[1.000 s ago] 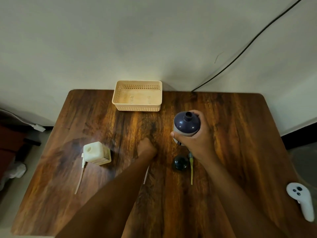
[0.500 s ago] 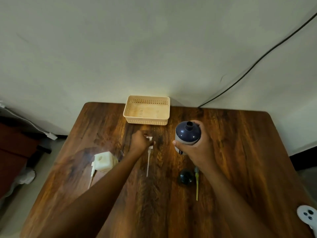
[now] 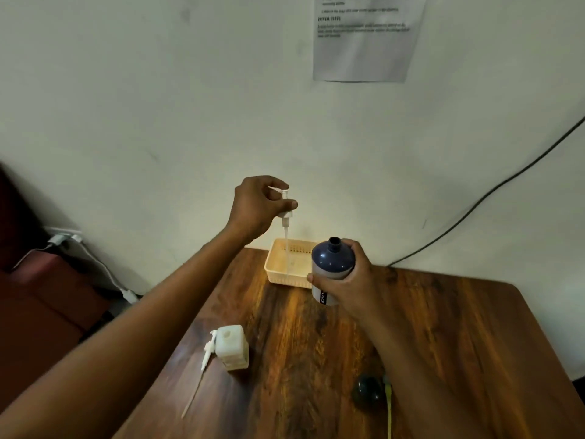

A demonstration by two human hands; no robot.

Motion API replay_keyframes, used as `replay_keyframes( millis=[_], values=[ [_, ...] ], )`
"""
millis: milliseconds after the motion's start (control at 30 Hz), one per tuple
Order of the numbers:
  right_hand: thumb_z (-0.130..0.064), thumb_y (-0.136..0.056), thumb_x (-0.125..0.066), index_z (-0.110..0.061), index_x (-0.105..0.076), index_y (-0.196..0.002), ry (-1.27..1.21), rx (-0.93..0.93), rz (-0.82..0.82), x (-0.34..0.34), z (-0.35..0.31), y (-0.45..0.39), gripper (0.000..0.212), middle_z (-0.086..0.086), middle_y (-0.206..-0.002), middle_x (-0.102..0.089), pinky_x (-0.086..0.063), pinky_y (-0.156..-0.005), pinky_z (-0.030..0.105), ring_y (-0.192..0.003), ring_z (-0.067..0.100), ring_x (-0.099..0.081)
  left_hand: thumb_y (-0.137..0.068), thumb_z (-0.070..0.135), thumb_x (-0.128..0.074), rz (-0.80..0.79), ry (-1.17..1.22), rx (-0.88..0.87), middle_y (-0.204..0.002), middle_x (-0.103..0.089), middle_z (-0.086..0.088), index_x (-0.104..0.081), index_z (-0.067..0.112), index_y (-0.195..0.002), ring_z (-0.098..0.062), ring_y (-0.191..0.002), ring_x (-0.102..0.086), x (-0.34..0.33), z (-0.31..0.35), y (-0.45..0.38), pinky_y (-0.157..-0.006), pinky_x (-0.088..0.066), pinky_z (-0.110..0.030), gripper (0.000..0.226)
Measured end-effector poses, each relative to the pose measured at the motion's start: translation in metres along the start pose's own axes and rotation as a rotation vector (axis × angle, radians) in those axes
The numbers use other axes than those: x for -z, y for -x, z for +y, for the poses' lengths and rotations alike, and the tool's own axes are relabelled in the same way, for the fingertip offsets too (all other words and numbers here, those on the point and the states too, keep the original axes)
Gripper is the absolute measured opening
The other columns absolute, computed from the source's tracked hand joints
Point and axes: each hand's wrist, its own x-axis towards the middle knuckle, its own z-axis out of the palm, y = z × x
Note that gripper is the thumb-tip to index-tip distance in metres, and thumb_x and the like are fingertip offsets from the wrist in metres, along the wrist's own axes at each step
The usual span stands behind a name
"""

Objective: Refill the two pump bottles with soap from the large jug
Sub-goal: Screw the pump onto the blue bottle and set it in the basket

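Lower left of centre, the white square bottle (image 3: pixel 233 346) is standing open with a pump (image 3: pixel 207 350) lying beside it. At centre, the left hand (image 3: pixel 256 207) is pinching a white pump head (image 3: pixel 286 210), its tube hanging vertically, up and left of the dark bottle (image 3: pixel 330 267). The right hand (image 3: pixel 345 280) is gripping that bottle upright, its mouth open, nearer the tube's tip.

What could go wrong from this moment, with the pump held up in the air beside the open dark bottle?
1. The left hand pinches the white pump only at its head; the long dip tube hangs free and could miss the narrow neck of the dark bottle.
2. The right hand holds that open bottle above the table; tilting it might spill soap, if any is inside.
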Motion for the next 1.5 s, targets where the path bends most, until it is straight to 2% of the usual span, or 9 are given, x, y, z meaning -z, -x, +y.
replay_keyframes(
  millis=[67,200,400,500,667,933,1233,1367,1500],
  values=[
    [-0.035,-0.063,-0.094,-0.036,-0.045,-0.13,-0.001,0.027,0.001,-0.008,-0.017,-0.005,0.083,-0.019,-0.123,-0.055,-0.056,-0.086,0.022,-0.111,0.01,-0.057,-0.078,0.01,-0.091,0.045,0.032,-0.056,-0.086,-0.078,-0.02,-0.074,0.006,-0.113,-0.023,-0.077,-0.08,0.023,0.029,-0.006,-0.08,-0.066,-0.034,0.038],
    [-0.037,-0.063,-0.094,-0.039,-0.047,-0.12,0.002,0.113,0.003,-0.028,-0.054,-0.019,0.074,-0.027,-0.112,-0.055,-0.048,-0.069,0.005,-0.102,0.004,-0.059,-0.077,0.007,-0.091,0.138,0.085,-0.165,-0.088,-0.075,-0.027,-0.075,0.003,-0.111,-0.032,-0.081,-0.08,0.073,0.084,-0.013,-0.086,-0.065,-0.043,0.038],
    [-0.033,-0.062,-0.096,-0.036,-0.05,-0.119,-0.003,0.222,0.011,-0.052,-0.082,-0.021,0.073,-0.027,-0.11,-0.057,-0.045,-0.072,0.002,-0.102,-0.015,-0.054,-0.074,0.009,-0.094,0.214,0.164,-0.285,-0.091,-0.073,-0.031,-0.075,0.004,-0.109,-0.042,-0.087,-0.078,0.118,0.135,-0.014,-0.086,-0.065,-0.049,0.04],
    [-0.035,-0.062,-0.095,-0.038,-0.05,-0.118,-0.013,0.214,-0.002,-0.059,-0.089,-0.021,0.072,-0.027,-0.11,-0.057,-0.046,-0.071,0.003,-0.102,-0.013,-0.055,-0.073,0.01,-0.094,0.227,0.176,-0.314,-0.091,-0.074,-0.03,-0.075,0.004,-0.109,-0.044,-0.088,-0.077,0.126,0.146,-0.011,-0.086,-0.064,-0.051,0.041],
    [-0.033,-0.063,-0.095,-0.034,-0.049,-0.125,-0.008,0.219,-0.018,-0.063,-0.094,-0.018,0.077,-0.025,-0.112,-0.057,-0.047,-0.073,0.003,-0.099,0.003,-0.06,-0.074,0.008,-0.093,0.223,0.17,-0.311,-0.09,-0.074,-0.03,-0.074,0.003,-0.11,-0.043,-0.087,-0.077,0.123,0.145,-0.002,-0.086,-0.064,-0.05,0.041],
    [-0.034,-0.066,-0.094,-0.034,-0.047,-0.126,0.01,0.218,-0.02,-0.062,-0.1,-0.013,0.077,-0.025,-0.113,-0.055,-0.045,-0.074,0.001,-0.1,0.003,-0.059,-0.076,0.006,-0.092,0.196,0.213,-0.309,-0.092,-0.072,-0.034,-0.073,0.001,-0.112,-0.043,-0.086,-0.077,0.116,0.143,0.009,-0.085,-0.065,-0.048,0.041],
    [-0.037,-0.066,-0.093,-0.036,-0.044,-0.125,0.019,0.212,-0.01,-0.06,-0.106,-0.014,0.076,-0.03,-0.111,-0.051,-0.041,-0.067,-0.003,-0.097,0.003,-0.058,-0.078,0.009,-0.091,0.168,0.165,-0.308,-0.088,-0.075,-0.027,-0.074,0.003,-0.114,-0.037,-0.086,-0.077,0.106,0.134,0.021,-0.086,-0.065,-0.044,0.04],
    [-0.04,-0.067,-0.092,-0.037,-0.045,-0.125,0.03,0.223,-0.001,-0.059,-0.111,-0.015,0.075,-0.023,-0.112,-0.055,-0.043,-0.067,-0.001,-0.098,0.003,-0.059,-0.078,0.007,-0.091,0.16,0.156,-0.311,-0.088,-0.075,-0.024,-0.075,0.004,-0.113,-0.036,-0.087,-0.076,0.095,0.124,0.029,-0.083,-0.065,-0.038,0.039],
    [-0.042,-0.069,-0.089,-0.036,-0.043,-0.127,0.045,0.219,0.007,-0.058,-0.118,-0.019,0.075,-0.017,-0.118,-0.055,-0.043,-0.072,0.004,-0.098,0.006,-0.058,-0.079,0.01,-0.09,0.146,0.122,-0.33,-0.085,-0.076,-0.013,-0.075,0.006,-0.115,-0.019,-0.078,-0.075,0.085,0.111,0.037,-0.073,-0.059,-0.016,0.039]
  ],
)
